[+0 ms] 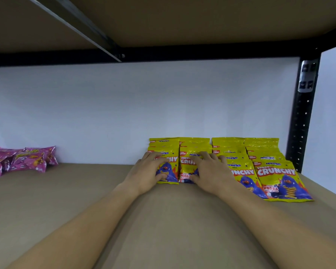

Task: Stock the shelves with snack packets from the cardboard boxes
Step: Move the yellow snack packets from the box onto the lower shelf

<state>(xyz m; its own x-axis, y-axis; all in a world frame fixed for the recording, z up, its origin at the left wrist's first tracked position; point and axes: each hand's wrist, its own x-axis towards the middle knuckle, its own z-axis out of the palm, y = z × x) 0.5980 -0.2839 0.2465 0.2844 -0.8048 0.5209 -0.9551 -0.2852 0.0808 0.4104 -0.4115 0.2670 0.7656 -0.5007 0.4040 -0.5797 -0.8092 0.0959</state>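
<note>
Yellow snack packets [268,171]: I'm pressing front two flat, left hand [149,171] and right hand [211,171] both released, fingers spread, squaring rows

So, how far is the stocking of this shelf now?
Done: four rows of yellow packets lie at the right end of the shelf, and pink packets lie at the left. In hand: the left hand and right hand rest on the front packets of the two left yellow rows. Left: the bare middle of the shelf; no boxes are in view.
</note>
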